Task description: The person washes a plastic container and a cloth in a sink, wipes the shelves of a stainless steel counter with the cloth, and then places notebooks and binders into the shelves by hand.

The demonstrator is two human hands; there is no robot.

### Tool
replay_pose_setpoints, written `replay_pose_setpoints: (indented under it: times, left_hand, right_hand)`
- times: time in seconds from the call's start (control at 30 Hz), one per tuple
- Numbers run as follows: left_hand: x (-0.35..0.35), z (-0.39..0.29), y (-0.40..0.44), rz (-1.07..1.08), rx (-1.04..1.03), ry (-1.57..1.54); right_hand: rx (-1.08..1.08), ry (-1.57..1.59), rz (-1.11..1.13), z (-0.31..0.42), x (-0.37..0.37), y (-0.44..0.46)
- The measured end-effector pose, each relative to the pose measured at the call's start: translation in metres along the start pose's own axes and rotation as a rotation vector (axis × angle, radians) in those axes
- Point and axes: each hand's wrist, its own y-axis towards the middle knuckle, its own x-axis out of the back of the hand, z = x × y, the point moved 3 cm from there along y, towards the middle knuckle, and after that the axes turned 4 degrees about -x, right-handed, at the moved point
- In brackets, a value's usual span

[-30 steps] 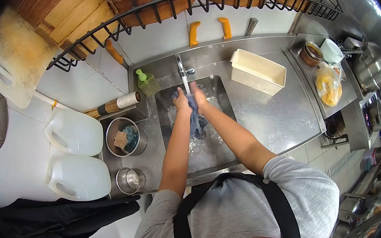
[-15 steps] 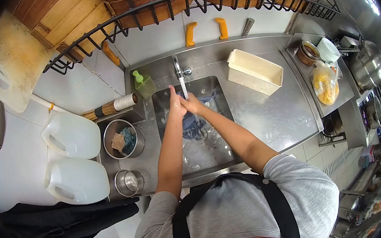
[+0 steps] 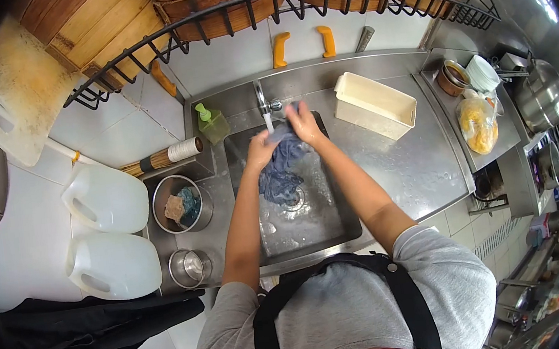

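A wet blue-grey cloth (image 3: 282,169) hangs in the metal sink (image 3: 312,229), its lower part lying around the drain. My left hand (image 3: 261,150) is closed on the cloth's upper edge, left of the running faucet (image 3: 260,98). On the other side, my right hand (image 3: 303,124) grips the cloth near the sink's back right corner, slightly smeared by motion. Between the two hands a stretch of cloth is pulled up under the water stream.
A green pump soap bottle (image 3: 211,124) stands behind the sink's left corner. Left are a metal pot (image 3: 207,216) holding scrubbers and a small metal cup (image 3: 189,267). A cream plastic bin (image 3: 374,106) sits on the right counter. Overhead runs a black wire rack (image 3: 234,3).
My hands were together under the water and have come apart, the right moving up and right. Both have taken hold of the cloth and raised its upper part from the sink.
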Motion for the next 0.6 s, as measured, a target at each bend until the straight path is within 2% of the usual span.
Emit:
replay_pose_setpoints:
  times: [0.03, 0.07, 0.13, 0.17, 0.2, 0.27, 0.3, 0.33, 0.4, 0.43, 0.47, 0.53, 0.57, 0.6]
  left_hand:
    - [-0.003, -0.02, -0.003, -0.004, 0.009, -0.138]
    - [-0.005, -0.019, -0.003, -0.002, 0.008, -0.137]
    - [-0.008, -0.022, 0.0, -0.107, -0.214, -0.177]
    - [-0.006, -0.015, -0.004, -0.116, -0.21, -0.264]
    - [-0.007, -0.009, -0.008, -0.116, -0.207, -0.263]
    - [-0.008, -0.005, -0.017, -0.058, 0.005, -0.257]
    - [-0.01, 0.002, -0.025, 0.021, 0.213, -0.376]
    - [-0.013, -0.005, -0.03, 0.02, 0.214, -0.374]
    - [-0.028, -0.04, -0.036, -0.13, 0.241, -1.074]
    - [-0.033, -0.068, -0.035, -0.093, 0.289, -1.222]
    - [-0.033, -0.045, -0.026, -0.098, 0.29, -1.222]
    - [-0.037, 0.012, -0.002, 0.074, 0.085, -1.456]
    - [-0.039, 0.019, -0.001, 0.075, 0.083, -1.455]
    - [-0.043, 0.021, 0.0, 0.105, -0.091, -1.493]
  right_hand:
    - [0.049, -0.195, 0.153, -0.005, -0.001, -0.004]
    - [0.049, -0.194, 0.151, 0.007, 0.001, -0.011]
    - [0.234, -0.506, 0.612, 0.036, -0.001, -0.025]
    - [0.273, -0.642, 0.648, 0.047, 0.003, -0.024]
    - [0.272, -0.639, 0.649, 0.053, 0.005, -0.023]
    - [0.606, -0.637, 0.523, 0.069, 0.005, -0.022]
    - [0.606, -0.633, 0.522, 0.071, 0.005, -0.024]
    - [0.642, -0.468, 0.339, 0.075, 0.009, -0.024]
    - [0.7, -0.137, -0.02, 0.082, 0.02, -0.028]
    - [0.712, -0.038, -0.096, 0.091, 0.015, -0.037]
    - [0.779, -0.081, -0.125, 0.096, 0.007, -0.048]
    - [0.885, -0.193, 0.022, 0.064, -0.024, -0.063]
    - [0.925, 0.054, -0.061, 0.085, -0.036, -0.084]
    - [0.927, 0.054, -0.062, 0.081, -0.037, -0.084]
